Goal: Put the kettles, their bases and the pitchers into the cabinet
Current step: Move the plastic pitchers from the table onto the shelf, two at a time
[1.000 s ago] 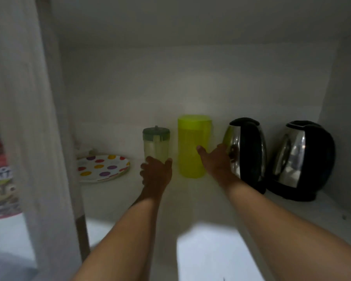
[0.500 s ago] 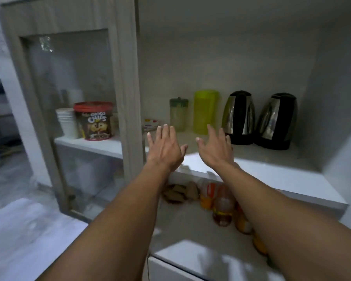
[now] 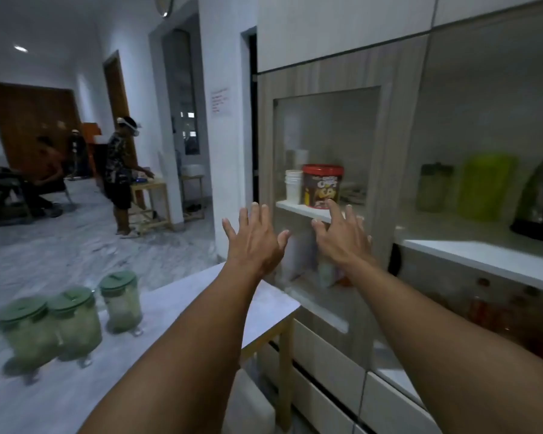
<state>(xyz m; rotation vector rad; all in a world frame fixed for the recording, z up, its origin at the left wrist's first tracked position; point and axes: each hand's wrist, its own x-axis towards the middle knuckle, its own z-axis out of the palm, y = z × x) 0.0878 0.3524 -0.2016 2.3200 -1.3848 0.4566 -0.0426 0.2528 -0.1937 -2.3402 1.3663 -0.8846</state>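
Both my arms are stretched out with empty, spread hands: my left hand (image 3: pixel 254 242) and my right hand (image 3: pixel 342 235) hover in front of the cabinet's glass door (image 3: pixel 326 136). On the open cabinet shelf (image 3: pixel 483 252) at the right stand a green-lidded pitcher (image 3: pixel 433 187), a yellow-green pitcher (image 3: pixel 485 186) and a black-and-steel kettle (image 3: pixel 541 202), cut off by the frame edge. Three more green-lidded pitchers (image 3: pixel 69 321) stand blurred on the grey table (image 3: pixel 176 296) at lower left.
Behind the glass door sit a red-lidded cereal tub (image 3: pixel 322 186) and stacked white cups (image 3: pixel 293 186). Bottles (image 3: pixel 483 305) fill the lower shelf, with white drawers (image 3: pixel 326 361) below. A person (image 3: pixel 121 170) stands by a wooden stool in the room at left.
My view has swung left, out of the cabinet. Both hands let go of the pitchers on the shelf and drew back, now empty near the glass door. The table's pitchers came into view.
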